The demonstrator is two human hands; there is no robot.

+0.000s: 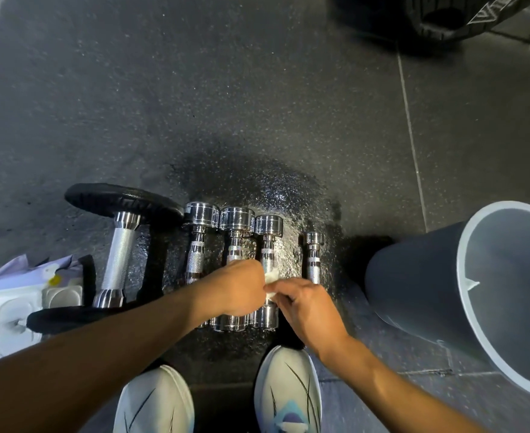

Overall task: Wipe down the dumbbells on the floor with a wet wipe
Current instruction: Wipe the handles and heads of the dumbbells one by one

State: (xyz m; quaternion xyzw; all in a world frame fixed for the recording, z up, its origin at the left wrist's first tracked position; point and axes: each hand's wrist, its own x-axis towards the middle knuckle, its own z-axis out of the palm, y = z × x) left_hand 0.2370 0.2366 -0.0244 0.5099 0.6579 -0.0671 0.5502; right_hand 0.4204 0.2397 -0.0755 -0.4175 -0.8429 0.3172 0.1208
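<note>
Several chrome dumbbells lie side by side on the dark rubber floor, with a larger black-plated dumbbell (118, 254) at their left. A white wet wipe (271, 278) is bunched over the handle of the third chrome dumbbell (268, 242). My left hand (235, 289) and my right hand (304, 304) meet there, and both pinch the wipe between their fingertips. A smaller chrome dumbbell (313, 254) lies apart at the right. My hands hide the near halves of the middle dumbbells.
A white wet-wipe pack (23, 295) with its lid open lies at the left. A grey bin (463, 292) stands at the right. The floor under the dumbbells shines wet. My two white shoes (285, 389) are below the dumbbells. Dark gym equipment (445, 17) sits at the top right.
</note>
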